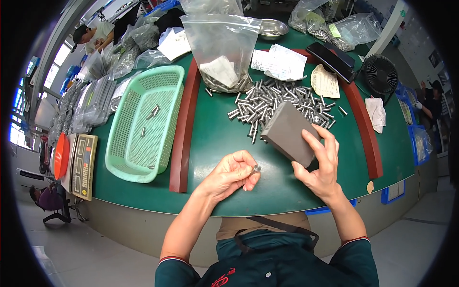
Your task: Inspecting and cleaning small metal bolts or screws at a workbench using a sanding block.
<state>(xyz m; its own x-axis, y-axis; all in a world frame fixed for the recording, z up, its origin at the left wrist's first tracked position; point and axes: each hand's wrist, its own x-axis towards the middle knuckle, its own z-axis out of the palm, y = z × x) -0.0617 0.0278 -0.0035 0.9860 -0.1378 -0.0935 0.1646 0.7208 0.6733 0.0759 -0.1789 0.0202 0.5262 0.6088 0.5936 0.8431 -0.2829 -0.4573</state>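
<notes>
We look down on a green tabletop (287,193). We take our left hand (227,176) as the clock's centre; its thumb and fingertips, closed together, pinch a small metal pin (257,168). At three o'clock our right hand (321,162) spreads partway, gripping a dark grey block (287,134) at two. At ten sits a green basket (134,173) holding a few pins (153,112); at one, a pin pile (267,101); farther, at twelve, a clear plastic bag (217,38).

Bright light is let in through windows (58,61) on the left, a grey floor (114,256) is spread below, a green-topped table (397,155) is set in the middle, a chair (58,203) is placed at far left, and a pale wall (417,34) is seen at upper right
</notes>
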